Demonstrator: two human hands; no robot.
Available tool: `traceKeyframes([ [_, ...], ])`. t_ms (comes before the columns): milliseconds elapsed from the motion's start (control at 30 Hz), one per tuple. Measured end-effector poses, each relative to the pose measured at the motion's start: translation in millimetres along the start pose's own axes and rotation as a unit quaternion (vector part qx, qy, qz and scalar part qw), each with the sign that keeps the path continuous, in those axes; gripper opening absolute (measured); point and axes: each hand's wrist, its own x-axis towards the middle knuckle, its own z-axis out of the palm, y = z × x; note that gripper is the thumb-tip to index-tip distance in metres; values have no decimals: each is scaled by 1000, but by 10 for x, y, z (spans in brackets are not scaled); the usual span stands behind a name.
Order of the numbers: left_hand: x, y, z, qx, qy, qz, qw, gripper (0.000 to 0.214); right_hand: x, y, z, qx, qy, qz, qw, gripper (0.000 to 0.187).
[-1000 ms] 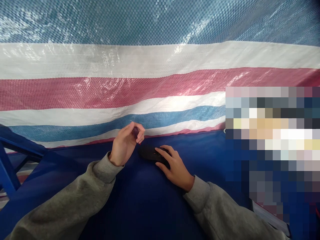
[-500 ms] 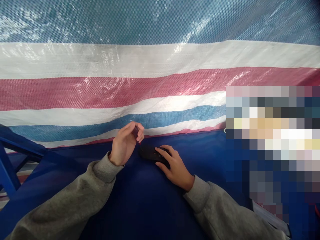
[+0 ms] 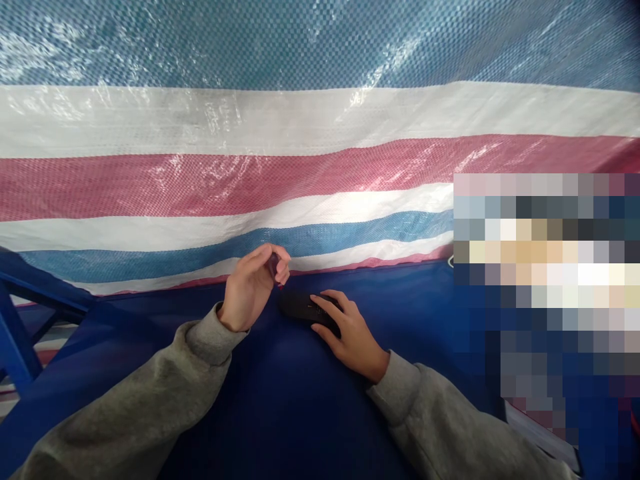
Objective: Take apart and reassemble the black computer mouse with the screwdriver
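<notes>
On the blue surface [image 3: 285,393] lies a black oblong object [image 3: 300,305] with rounded ends and small pale markings; its exact kind I cannot tell. My right hand [image 3: 357,337] grips its right end, thumb on the near side and fingers over the top. Just above its left end, my left hand [image 3: 253,283] is raised with its fingers curled in a pinch. Between those fingers is a small slim dark object [image 3: 273,264], with a bit of red showing beneath at the black object's left end. Most of the slim object is hidden by the fingers.
A striped blue, white and red woven sheet [image 3: 210,187] hangs behind the surface. Blue frame bars [image 3: 20,333] stand at the left. A pixelated patch covers the right side, and a pale flat edge [image 3: 540,433] shows at lower right.
My left fingers have shifted very slightly to the right, and more of the slim dark object shows between them. The right hand and the black object stay in place.
</notes>
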Motion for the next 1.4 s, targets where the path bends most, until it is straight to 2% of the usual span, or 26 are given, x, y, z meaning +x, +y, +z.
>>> traceKeyframes([
  [200, -9, -23, -6, 26, 9, 29, 999, 9, 2, 1, 1, -2, 4, -1, 1000, 44],
  [367, -10, -16, 21, -15, -5, 10, 1000, 14, 4, -7, -9, -6, 4, -2, 1000, 44],
  [500, 1, -7, 8, -12, -8, -3, 1000, 31, 5, -11, -13, -8, 2, -2, 1000, 44],
  [733, -16, -28, -20, 24, -11, 10, 1000, 11, 4, -14, -10, -6, 9, -3, 1000, 44],
  [867, -5, -20, -2, -11, -6, 11, 1000, 10, 1, -12, -13, -3, 2, -3, 1000, 44],
  [1000, -3, -11, -4, 4, -7, 3, 1000, 29, 2, -7, -13, -9, -1, -4, 1000, 44],
  [1133, -18, -29, -17, 37, -6, 11, 999, 11, 5, -10, -11, -11, 3, -4, 1000, 44],
  [1267, -15, -39, -4, 7, -9, 15, 1000, 9, 4, -6, -9, -8, 4, -7, 1000, 44],
  [1400, -4, -37, -1, -1, 1, 5, 1000, 29, -1, 3, -3, -5, 3, -5, 1000, 45],
])
